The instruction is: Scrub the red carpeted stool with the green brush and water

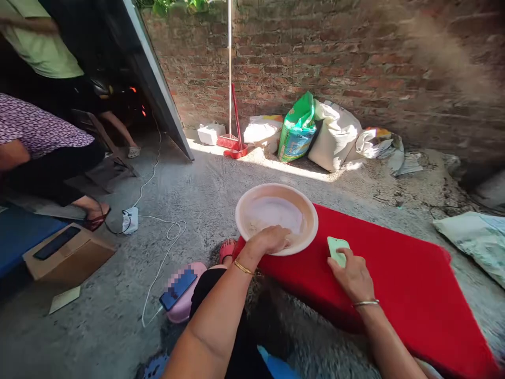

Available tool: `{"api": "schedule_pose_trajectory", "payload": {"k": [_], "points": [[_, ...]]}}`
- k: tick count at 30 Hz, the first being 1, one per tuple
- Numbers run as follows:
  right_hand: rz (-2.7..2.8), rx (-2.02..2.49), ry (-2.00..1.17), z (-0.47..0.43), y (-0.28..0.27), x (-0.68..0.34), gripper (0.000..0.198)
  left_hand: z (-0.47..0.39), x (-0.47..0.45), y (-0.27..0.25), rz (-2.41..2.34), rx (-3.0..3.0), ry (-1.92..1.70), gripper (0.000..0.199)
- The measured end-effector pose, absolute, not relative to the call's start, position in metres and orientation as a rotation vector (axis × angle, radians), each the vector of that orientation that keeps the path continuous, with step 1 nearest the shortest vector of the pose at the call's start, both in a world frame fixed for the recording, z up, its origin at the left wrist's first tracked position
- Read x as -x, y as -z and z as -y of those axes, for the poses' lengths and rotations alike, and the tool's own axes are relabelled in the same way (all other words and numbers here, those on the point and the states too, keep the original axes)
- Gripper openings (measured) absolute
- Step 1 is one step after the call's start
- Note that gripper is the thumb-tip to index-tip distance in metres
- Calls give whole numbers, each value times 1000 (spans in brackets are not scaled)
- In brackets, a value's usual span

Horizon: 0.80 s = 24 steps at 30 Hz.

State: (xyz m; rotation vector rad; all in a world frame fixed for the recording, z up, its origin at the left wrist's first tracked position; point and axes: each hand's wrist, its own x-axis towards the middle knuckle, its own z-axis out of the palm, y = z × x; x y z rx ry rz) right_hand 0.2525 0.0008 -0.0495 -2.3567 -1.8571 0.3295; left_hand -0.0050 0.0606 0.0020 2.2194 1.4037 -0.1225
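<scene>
A pale pinkish plastic basin [309, 231] rests at the left end of a red cloth-covered bench, with a light whitish layer inside it. My left hand [272, 239], a gold bangle at its wrist, reaches over the near rim into the basin. Its fingers point down inside, and I cannot make out whether they grasp anything. To the right of the basin, my right hand [353, 271] wears a silver bangle. Its fingers are closed on a flat pale green piece with rounded corners [336, 247], held just above or against the red cloth [402, 263].
A phone [178, 289] lies on a pink stool [196, 273], with a white cable running across the floor. Left are a cardboard box [74, 258] and two people. Sacks [335, 137], a red dustpan [236, 152] and a brick wall [315, 58] stand behind.
</scene>
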Motion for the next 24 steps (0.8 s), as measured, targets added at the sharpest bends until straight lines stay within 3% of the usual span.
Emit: {"api": "schedule_pose_trajectory", "payload": {"k": [9,13,20,24], "points": [[1913,2213,-476,-29,26,-191,44,-70,15,-1,-1388,-2264,138,56],[1813,2326,-396,-14,34,-272,45,-71,13,-10,-1377,-2289,214,61],[1166,2745,-118,62,36,-484,50,-70,9,-18,-1381,-2264,235,62],[942,2735,-6,79,46,-526,52,-70,12,-12,-1364,-2263,151,63]]}}
